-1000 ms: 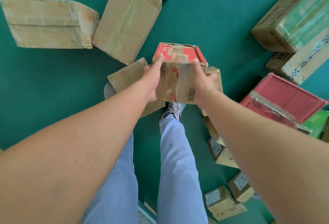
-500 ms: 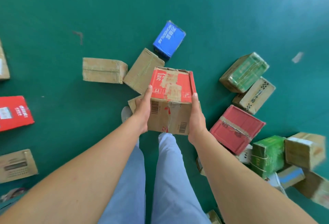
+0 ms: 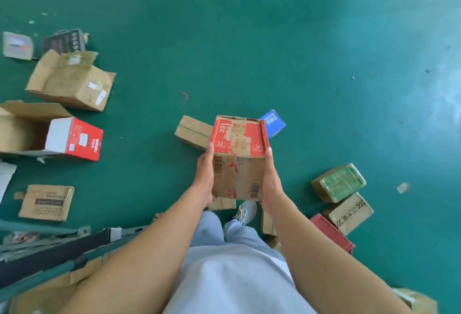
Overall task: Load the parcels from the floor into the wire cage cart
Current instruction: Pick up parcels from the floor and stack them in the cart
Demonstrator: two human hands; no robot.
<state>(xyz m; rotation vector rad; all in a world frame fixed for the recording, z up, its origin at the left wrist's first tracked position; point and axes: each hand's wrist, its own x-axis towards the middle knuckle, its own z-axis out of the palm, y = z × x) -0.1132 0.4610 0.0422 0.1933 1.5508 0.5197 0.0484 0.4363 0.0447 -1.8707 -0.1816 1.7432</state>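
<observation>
I hold a taped brown parcel with a red top (image 3: 238, 154) in front of me, above the green floor. My left hand (image 3: 205, 176) grips its left side and my right hand (image 3: 270, 179) grips its right side, thumbs along the near edges; the fingers are hidden behind the parcel. A corner of the wire cage cart (image 3: 37, 227), with a black strap (image 3: 74, 246) across it and cardboard inside, shows at the lower left. More parcels lie on the floor: a brown one (image 3: 193, 133) and a blue one (image 3: 273, 123) just beyond the held parcel.
To the right lie a green-wrapped box (image 3: 339, 182), a brown box (image 3: 349, 210) and a red box (image 3: 331, 232). On the left are an open brown carton (image 3: 69, 82), a red and white box (image 3: 74, 139) and a flat brown box (image 3: 46, 202). My feet stand below the parcel.
I have risen with the parcel lifted off the floor, and the view has swung left. The cart and the boxes on the left have come into view.
</observation>
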